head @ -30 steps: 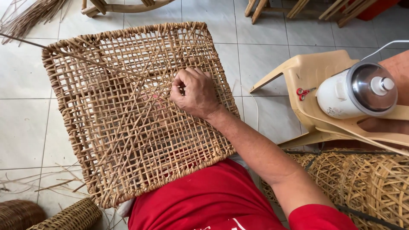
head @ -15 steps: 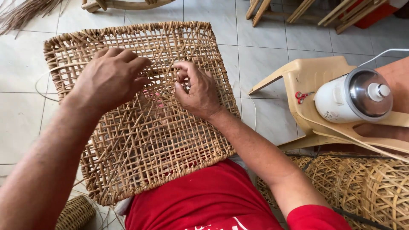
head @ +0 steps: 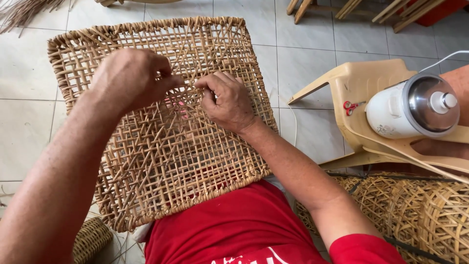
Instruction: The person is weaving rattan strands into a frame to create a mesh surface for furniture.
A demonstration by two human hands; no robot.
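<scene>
A square woven rattan panel (head: 161,146) with an open lattice rests tilted against my lap, its braided rim toward me. My left hand (head: 129,78) lies on the lattice near its middle, fingertips pinched on a thin rattan strand (head: 183,87). My right hand (head: 227,100) sits just right of it, thumb and fingers pinched on the same strand. The two hands almost touch. Part of the lattice is hidden under both hands and my left forearm.
A beige plastic chair (head: 359,98) lies to the right, carrying a white jug with a steel lid (head: 415,107) and red scissors (head: 349,106). Woven baskets (head: 420,215) sit at lower right, another basket (head: 90,239) at lower left. Loose rattan (head: 27,12) lies far left on the tiled floor.
My left hand came into view, reached over the panel and moved right to meet my right hand at the strand. My right hand stayed in about the same spot.
</scene>
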